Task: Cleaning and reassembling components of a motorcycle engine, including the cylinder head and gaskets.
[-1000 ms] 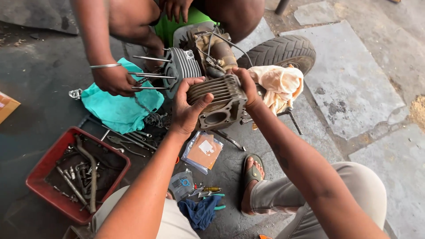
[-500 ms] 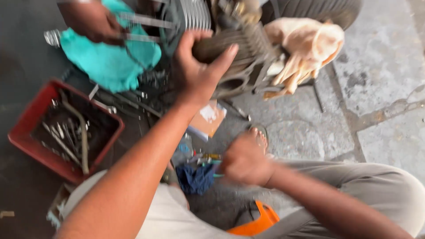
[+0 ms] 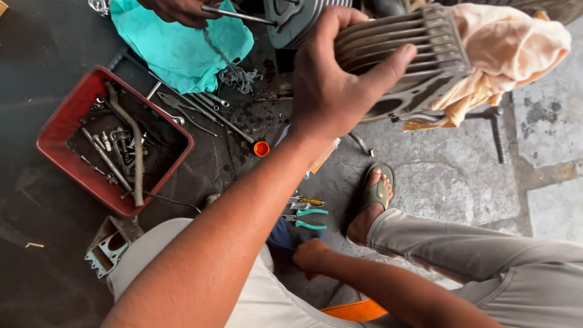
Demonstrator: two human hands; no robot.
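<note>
Left fingers (image 3: 388,64): wrapped over the finned cylinder (image 3: 401,42), thumb across the fins, holding it up above the floor.
Right hand (image 3: 311,255): down between the legs near the pliers (image 3: 306,218); grip cannot be told.
Cylinder: one; likely heavy, stiff metal, greasy; best gripped across the fins.
Rag (image 3: 504,54): one, draped beside it.
Tray (image 3: 57,130): one, red, full of tools.
Co-worker's hand (image 3: 179,9): one, holding a rod.

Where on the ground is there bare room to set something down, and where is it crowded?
Bare patches: the grey stone paving right of the sandalled foot, and the dark floor left of the red plastic tray. Crowded: between the tray and the finned metal cylinder held by the left hand, where loose tools lie.
</note>
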